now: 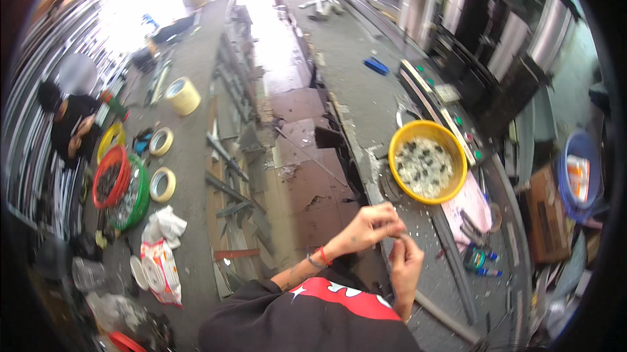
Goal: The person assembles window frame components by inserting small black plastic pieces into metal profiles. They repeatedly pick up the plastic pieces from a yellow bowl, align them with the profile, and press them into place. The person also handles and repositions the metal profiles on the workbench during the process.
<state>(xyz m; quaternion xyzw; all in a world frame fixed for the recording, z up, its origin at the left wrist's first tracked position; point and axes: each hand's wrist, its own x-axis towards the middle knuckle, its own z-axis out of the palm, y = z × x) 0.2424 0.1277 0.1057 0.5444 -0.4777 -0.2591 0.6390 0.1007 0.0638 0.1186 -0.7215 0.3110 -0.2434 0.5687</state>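
My left hand (369, 229) reaches over the near edge of the right-hand bench, with a red band at its wrist. Its fingers are pinched together and almost meet those of my right hand (406, 262), which are closed as well. Something small may sit between the fingertips, too small and blurred to name. Just beyond both hands stands a round yellow basin (393, 164), holding many small white pieces with scattered black ones. Neither hand touches it.
A pink sheet (480, 205) and a long grey bar (454, 270) lie right of my hands. On the left bench are tape rolls (182, 96), a red basket (99, 200), a green basket (142, 205) and a wipes pack (162, 270). Another person (75, 123) sits far left.
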